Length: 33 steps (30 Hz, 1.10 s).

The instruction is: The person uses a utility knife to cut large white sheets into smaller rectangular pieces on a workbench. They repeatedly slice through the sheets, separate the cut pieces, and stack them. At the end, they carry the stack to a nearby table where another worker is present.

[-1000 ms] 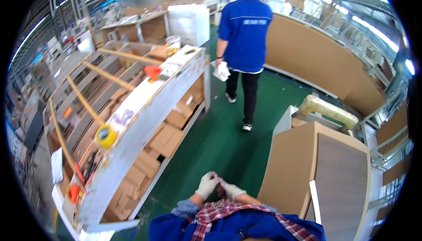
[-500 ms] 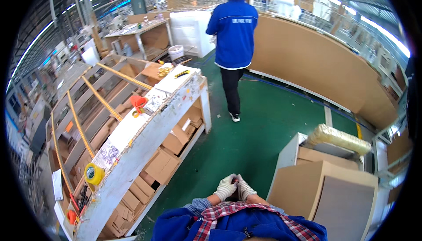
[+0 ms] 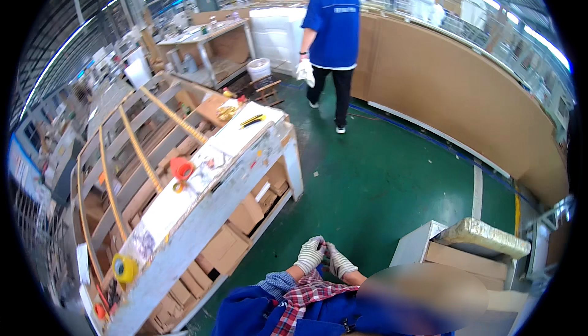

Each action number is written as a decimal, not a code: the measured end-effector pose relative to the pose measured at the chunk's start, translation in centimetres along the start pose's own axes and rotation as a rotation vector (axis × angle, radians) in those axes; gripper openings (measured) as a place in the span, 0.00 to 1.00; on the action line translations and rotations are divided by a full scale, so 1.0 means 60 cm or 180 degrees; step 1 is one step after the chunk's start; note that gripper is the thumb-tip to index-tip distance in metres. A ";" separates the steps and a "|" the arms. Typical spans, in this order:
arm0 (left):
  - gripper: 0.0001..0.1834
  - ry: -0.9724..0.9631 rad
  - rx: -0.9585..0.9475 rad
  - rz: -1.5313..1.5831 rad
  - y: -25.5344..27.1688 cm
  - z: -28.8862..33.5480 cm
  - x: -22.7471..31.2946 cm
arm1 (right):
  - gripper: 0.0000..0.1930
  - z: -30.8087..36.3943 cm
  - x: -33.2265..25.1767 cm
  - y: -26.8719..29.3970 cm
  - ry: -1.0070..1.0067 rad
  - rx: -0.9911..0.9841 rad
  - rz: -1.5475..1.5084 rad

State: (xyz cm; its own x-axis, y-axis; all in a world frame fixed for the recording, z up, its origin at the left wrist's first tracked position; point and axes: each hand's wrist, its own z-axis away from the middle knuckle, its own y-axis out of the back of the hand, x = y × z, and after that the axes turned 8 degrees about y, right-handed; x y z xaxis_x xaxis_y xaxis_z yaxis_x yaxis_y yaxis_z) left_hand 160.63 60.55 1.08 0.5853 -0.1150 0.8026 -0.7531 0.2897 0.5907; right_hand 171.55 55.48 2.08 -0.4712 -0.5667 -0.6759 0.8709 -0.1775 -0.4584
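My left hand (image 3: pixel 310 255), in a striped white work glove, is held in front of my body with its fingers bent closed. Close against it is my right hand (image 3: pixel 338 262), gloved the same way, its fingertips meeting those of the left. Whatever small thing may sit between the fingertips is too small to make out. Both hands are in the air over the green floor (image 3: pixel 367 183), touching nothing else that shows. To their left stands the worn white workbench (image 3: pixel 211 204), apart from them.
The bench top carries a yellow tape roll (image 3: pixel 125 268), a red-orange tape dispenser (image 3: pixel 182 167) and a yellow utility knife (image 3: pixel 252 120). Cardboard pieces (image 3: pixel 225 249) fill its shelf. Ahead walks a person (image 3: pixel 334 30) in blue. A wrapped bundle (image 3: pixel 484 236) lies right; a blur hides the lower right.
The person in blue has stepped farther off, a white glove now showing at their left side. My view has shifted slightly; my hands stay together, with the left turned a little upward.
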 end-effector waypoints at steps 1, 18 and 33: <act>0.07 0.0099 -0.0127 0.0112 -0.006 -0.031 0.008 | 0.26 -0.016 -0.019 0.010 0.0146 0.0171 0.0054; 0.07 -0.0562 -0.1814 0.1714 -0.163 -0.503 0.104 | 0.28 -0.309 -0.317 0.200 0.1379 0.0812 -0.0221; 0.05 0.0056 0.0110 0.0475 -0.157 -0.934 0.150 | 0.32 -0.703 -0.611 0.300 0.1666 0.0334 0.1480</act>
State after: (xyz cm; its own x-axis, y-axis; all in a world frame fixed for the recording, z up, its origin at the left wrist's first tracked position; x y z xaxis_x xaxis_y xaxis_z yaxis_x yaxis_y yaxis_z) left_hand 189.82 110.02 -1.90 0.4711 -0.0562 0.8803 -0.8418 0.2693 0.4678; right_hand 198.61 106.97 -5.74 -0.0295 -0.1461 -0.9888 0.9946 -0.1026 -0.0145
